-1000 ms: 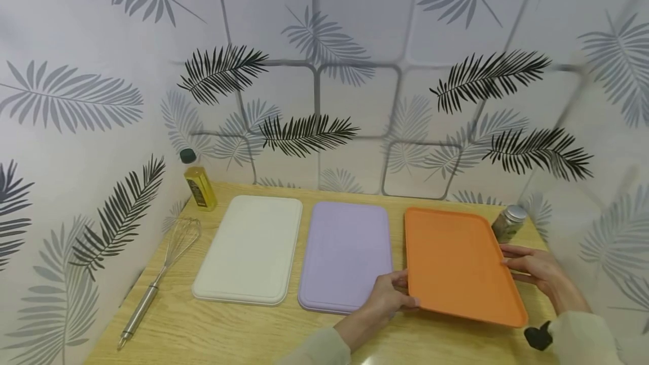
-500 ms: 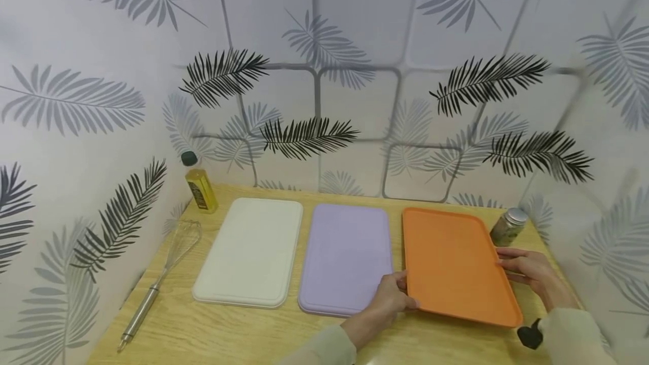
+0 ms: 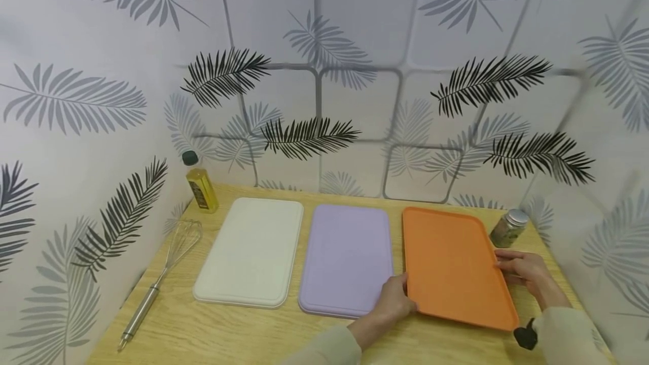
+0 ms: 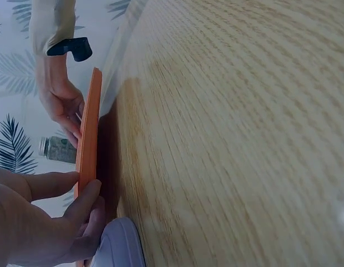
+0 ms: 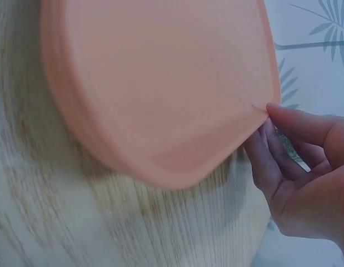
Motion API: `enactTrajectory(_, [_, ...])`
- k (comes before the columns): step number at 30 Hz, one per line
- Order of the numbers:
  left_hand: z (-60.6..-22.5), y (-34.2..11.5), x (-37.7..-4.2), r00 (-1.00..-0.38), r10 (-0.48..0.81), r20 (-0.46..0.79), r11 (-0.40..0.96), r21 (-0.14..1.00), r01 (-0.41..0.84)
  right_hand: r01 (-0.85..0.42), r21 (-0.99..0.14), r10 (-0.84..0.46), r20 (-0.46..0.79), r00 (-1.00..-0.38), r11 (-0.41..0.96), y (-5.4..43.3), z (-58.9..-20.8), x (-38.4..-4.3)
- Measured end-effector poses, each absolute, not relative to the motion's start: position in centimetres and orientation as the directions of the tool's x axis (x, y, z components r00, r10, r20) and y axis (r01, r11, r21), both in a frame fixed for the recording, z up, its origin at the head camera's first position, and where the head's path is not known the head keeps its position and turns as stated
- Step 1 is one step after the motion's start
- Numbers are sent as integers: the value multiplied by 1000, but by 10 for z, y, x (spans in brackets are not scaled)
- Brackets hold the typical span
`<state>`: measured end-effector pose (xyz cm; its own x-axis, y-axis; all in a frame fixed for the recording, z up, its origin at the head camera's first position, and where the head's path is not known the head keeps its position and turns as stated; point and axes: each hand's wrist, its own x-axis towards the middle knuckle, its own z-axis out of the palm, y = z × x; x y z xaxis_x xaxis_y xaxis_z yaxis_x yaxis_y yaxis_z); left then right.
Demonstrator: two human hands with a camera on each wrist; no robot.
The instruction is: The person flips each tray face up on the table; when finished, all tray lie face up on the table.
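Note:
An orange tray [image 3: 453, 266] with a raised rim is tilted slightly above the table at the right, its shadow beneath it in the left wrist view. My left hand [image 3: 394, 300] pinches its near left edge, thumb and fingers on opposite faces. On the right edge, my right hand [image 3: 529, 275] grips the rim between thumb and fingers, shown closer in the right wrist view. Left of the tray lies a purple rectangular board [image 3: 347, 258], partly behind my left hand. A white rectangular board [image 3: 250, 249] lies further left.
Behind my right hand stands a glass jar [image 3: 509, 230] with a metal lid. An oil bottle [image 3: 201, 189] with a green cap stands back left, and a whisk [image 3: 157, 286] lies along the left side. Patterned walls border the wooden table [image 3: 243, 334].
The tray's right side has come down and a little leftward, with my right hand moving along. My left hand keeps its hold at the near left edge. Both boards stay put.

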<state>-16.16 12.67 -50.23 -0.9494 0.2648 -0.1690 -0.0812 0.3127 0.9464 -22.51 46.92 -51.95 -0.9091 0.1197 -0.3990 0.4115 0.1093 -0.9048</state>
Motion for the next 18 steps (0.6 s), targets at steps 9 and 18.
enactTrajectory(9, [-507, 133, -157, -961, 274, -45, 598, 790, 133, 383, -921, 104, -374, -921, 76, 466, -523, -221])
enactTrajectory(18, [-516, 143, -155, -967, 255, -1, 661, 730, 173, 380, -924, 98, -374, -922, 41, 464, -526, -221])
